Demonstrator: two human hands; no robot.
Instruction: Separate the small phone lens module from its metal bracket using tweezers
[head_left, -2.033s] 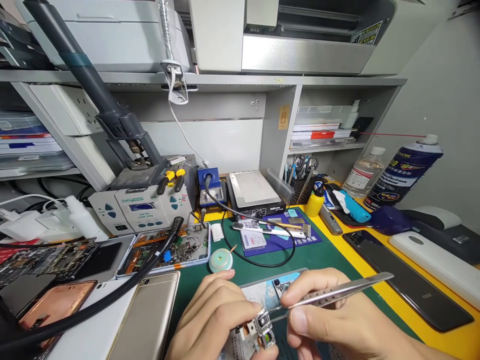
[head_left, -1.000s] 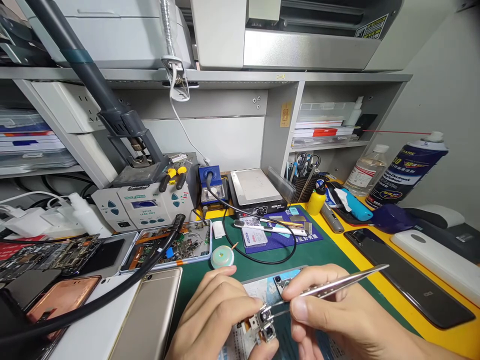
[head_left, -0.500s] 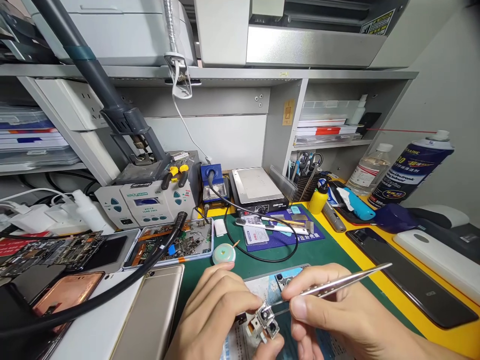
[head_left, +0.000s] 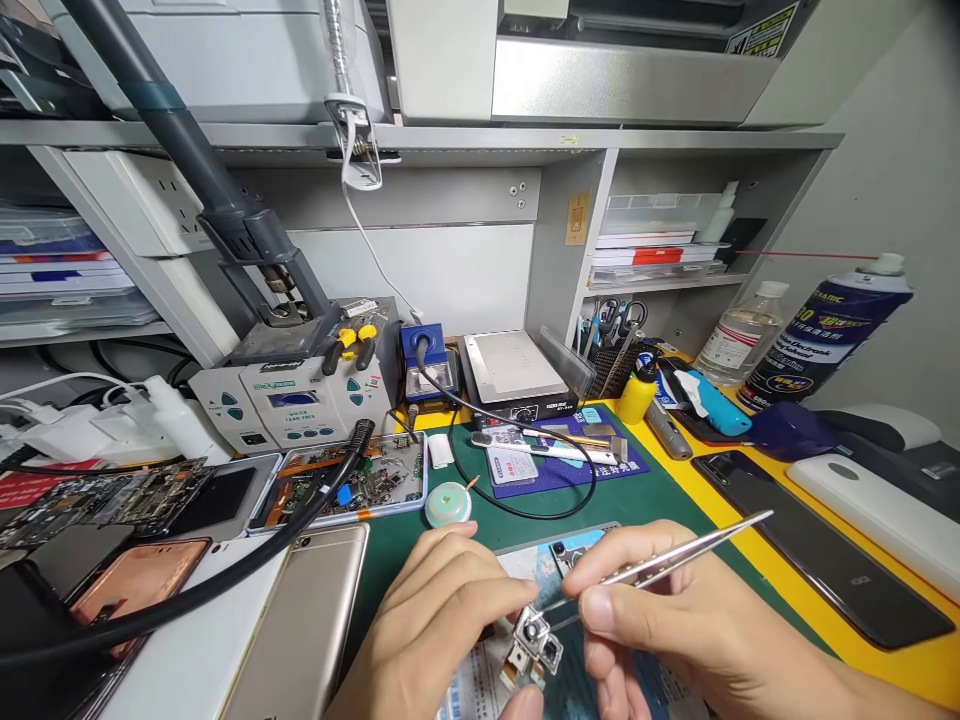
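A small phone camera module (head_left: 534,648), with two lenses in metal frames and a bit of orange flex, sits between the forefinger and thumb of my left hand (head_left: 439,625), which is closed on it. Metal tweezers (head_left: 694,553) are pinched in my right hand (head_left: 667,615). Their tips touch or nearly touch the module's upper lens; exact contact cannot be made out. Below both hands lies a printed blue and white sheet or panel (head_left: 517,562). Part of a dark piece with a camera lens (head_left: 564,556) shows behind my right fingers.
On the green mat (head_left: 397,540) are a round mint-coloured tin (head_left: 448,505) and a black cable. To the left stand a tray of small parts (head_left: 424,470) and a gold phone back (head_left: 300,620). A black phone (head_left: 821,545) lies right, near a spray can (head_left: 829,335).
The camera module has turned slightly between my left fingers, and the left thumb has shifted lower. The tweezers have tilted a little, still at the module. The view has moved slightly.
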